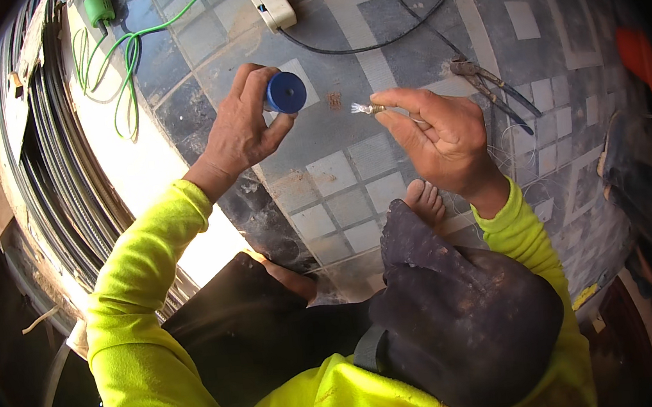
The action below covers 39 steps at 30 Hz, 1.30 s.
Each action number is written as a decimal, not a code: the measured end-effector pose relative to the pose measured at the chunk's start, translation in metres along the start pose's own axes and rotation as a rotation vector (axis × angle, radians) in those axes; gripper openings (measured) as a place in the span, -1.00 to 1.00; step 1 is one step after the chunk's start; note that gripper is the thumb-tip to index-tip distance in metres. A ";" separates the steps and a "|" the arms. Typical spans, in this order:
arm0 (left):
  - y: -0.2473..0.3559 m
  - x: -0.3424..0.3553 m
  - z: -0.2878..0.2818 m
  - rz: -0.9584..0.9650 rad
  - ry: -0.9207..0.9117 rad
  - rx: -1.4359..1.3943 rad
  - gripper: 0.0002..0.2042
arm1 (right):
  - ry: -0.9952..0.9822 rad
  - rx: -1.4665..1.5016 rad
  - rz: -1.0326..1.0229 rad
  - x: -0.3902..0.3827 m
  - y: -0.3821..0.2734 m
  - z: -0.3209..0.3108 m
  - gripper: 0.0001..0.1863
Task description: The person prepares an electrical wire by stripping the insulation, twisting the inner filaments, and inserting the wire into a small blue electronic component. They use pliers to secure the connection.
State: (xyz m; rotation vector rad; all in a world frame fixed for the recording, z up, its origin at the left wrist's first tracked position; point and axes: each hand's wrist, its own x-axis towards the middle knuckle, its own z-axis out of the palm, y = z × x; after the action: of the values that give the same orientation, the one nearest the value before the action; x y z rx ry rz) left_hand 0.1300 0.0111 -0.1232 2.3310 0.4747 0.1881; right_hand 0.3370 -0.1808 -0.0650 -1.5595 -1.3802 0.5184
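Fingers of your left hand wrap a blue cylindrical cap, its round end facing you. Your right hand pinches a small frayed wire end at its fingertips, just beside the cap, above the tiled floor.

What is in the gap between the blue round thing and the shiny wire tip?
Nothing is held there. In the head view, the gap between the blue roll in the left hand and the frayed wire tip in the right hand shows only tiled floor.
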 end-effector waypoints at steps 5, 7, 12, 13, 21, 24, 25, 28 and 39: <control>0.058 0.002 -0.024 0.227 -0.052 -0.032 -0.51 | -0.061 -0.125 -0.267 0.013 -0.023 -0.005 -0.72; 0.071 -0.003 -0.032 0.208 -0.043 -0.039 -0.50 | -0.062 -0.179 -0.345 0.016 -0.029 -0.007 -0.75; 0.085 -0.012 -0.035 0.213 -0.013 0.003 -0.49 | -0.119 -0.286 -0.404 0.013 -0.040 -0.013 -0.76; 0.087 -0.013 -0.035 0.237 -0.009 0.006 -0.47 | -0.127 -0.298 -0.412 0.013 -0.041 -0.013 -0.76; 0.098 -0.024 -0.027 0.168 -0.062 -0.030 -0.38 | -0.153 -0.275 -0.461 0.005 -0.039 -0.009 -0.81; 0.097 -0.023 -0.024 0.235 -0.025 -0.014 -0.43 | -0.199 -0.317 -0.436 0.002 -0.042 -0.012 -0.84; 0.097 -0.023 -0.024 0.232 -0.028 -0.009 -0.43 | -0.214 -0.329 -0.426 0.001 -0.042 -0.012 -0.84; 0.099 -0.023 -0.023 0.227 -0.032 0.003 -0.43 | -0.166 -0.306 -0.429 -0.001 -0.040 -0.010 -0.85; 0.099 -0.024 -0.018 0.228 0.023 0.013 -0.47 | -0.143 -0.211 -0.259 -0.006 -0.049 -0.011 -0.77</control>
State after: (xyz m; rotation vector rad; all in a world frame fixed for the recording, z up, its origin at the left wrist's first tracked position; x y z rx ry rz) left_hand 0.1307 -0.0526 -0.0410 2.3953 0.2204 0.3211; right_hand 0.3193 -0.1951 -0.0203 -1.4999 -1.7642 0.3389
